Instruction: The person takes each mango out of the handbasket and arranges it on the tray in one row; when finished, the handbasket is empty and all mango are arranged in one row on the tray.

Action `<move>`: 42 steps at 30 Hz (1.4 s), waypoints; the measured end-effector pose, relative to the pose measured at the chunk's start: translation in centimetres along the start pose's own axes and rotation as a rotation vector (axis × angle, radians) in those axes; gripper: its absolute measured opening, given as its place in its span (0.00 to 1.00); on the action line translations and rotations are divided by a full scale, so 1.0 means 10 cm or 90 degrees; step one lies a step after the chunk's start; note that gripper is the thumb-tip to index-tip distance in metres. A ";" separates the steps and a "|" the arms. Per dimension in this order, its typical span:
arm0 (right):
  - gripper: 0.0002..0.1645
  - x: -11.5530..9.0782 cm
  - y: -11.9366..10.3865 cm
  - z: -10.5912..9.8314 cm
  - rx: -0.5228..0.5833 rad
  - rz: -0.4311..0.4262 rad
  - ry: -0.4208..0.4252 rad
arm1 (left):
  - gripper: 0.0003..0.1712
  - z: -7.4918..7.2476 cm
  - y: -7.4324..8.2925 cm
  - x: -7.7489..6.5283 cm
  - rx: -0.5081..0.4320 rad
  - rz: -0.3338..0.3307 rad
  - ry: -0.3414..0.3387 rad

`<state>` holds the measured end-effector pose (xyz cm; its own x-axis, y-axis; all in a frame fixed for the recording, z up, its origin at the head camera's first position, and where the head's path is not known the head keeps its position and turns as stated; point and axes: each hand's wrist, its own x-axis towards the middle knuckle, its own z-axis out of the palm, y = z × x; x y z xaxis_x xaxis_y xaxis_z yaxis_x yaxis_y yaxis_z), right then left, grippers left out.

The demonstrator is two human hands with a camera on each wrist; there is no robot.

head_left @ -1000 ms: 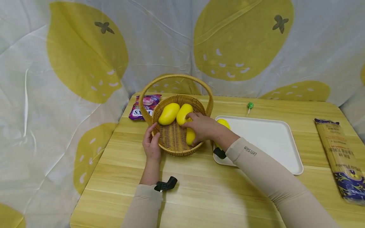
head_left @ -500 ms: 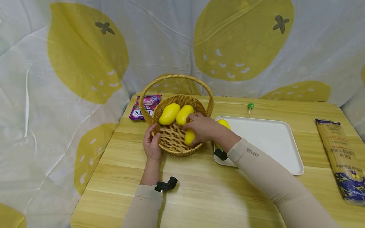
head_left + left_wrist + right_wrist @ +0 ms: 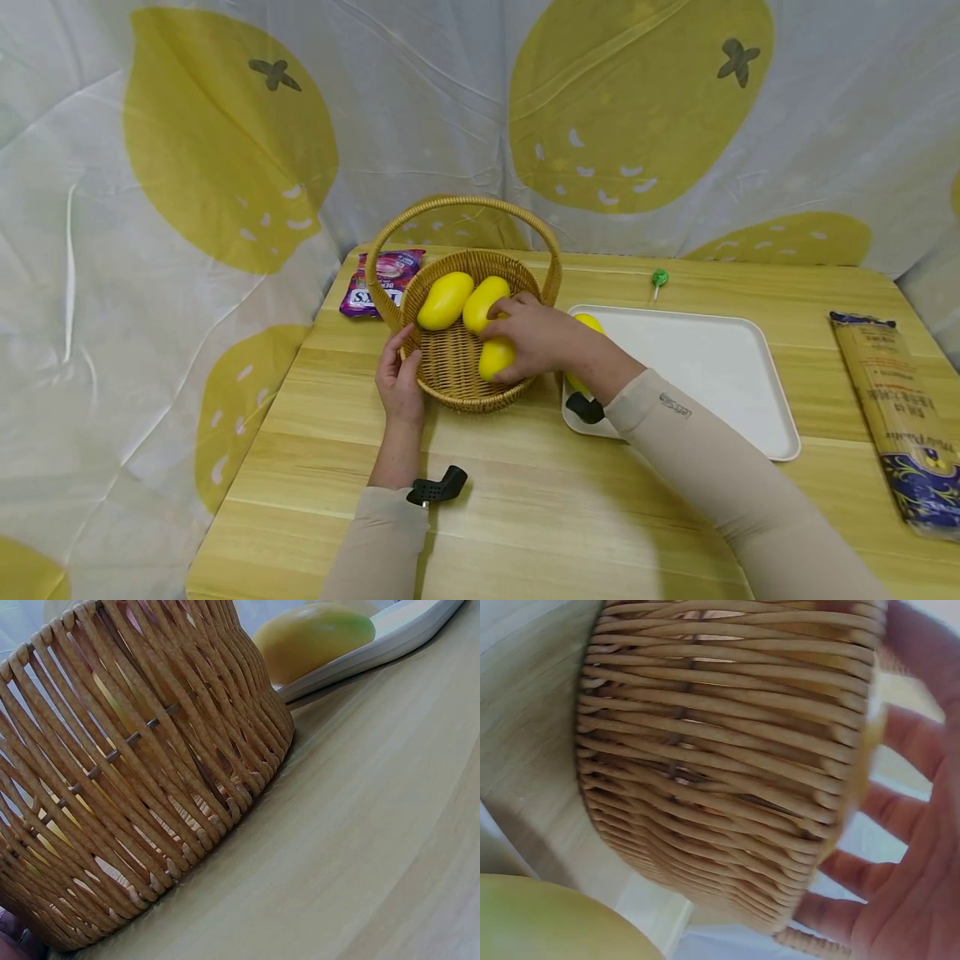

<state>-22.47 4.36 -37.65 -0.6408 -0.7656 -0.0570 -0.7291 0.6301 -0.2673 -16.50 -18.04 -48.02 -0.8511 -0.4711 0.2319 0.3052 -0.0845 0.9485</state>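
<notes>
The right hand (image 3: 531, 337) grips a yellow mango (image 3: 495, 360) low inside the wicker basket (image 3: 453, 358) — near two more mangoes (image 3: 446, 301) — while the left hand (image 3: 401, 387) touches the basket's left side, visible fingers fairly straight.

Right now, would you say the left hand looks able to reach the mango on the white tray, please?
Probably not directly: the wicker basket, with the right hand over its rim, stands between the left hand and that mango.
</notes>
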 end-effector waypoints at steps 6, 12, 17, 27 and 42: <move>0.43 -0.14 -0.03 -0.10 0.069 -0.014 0.109 | 0.22 0.01 0.00 0.00 -0.005 -0.005 0.002; 0.45 -0.30 -0.06 -0.15 0.130 -0.012 0.200 | 0.22 0.01 0.00 0.00 -0.005 -0.009 0.005; 0.42 -0.41 -0.08 -0.16 0.217 -0.022 0.239 | 0.22 0.00 0.00 0.02 -0.010 -0.002 0.006; 0.29 -0.54 -0.07 -0.04 0.319 -0.034 0.270 | 0.22 0.00 0.01 0.00 -0.016 -0.014 0.014; 0.31 -0.96 -0.28 0.00 0.397 0.053 0.014 | 0.22 0.02 0.01 0.00 -0.014 -0.012 0.013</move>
<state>-14.22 9.94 -36.38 -0.6992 -0.7100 -0.0836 -0.4033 0.4883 -0.7739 -16.55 -17.92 -47.91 -0.8479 -0.4872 0.2090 0.2985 -0.1130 0.9477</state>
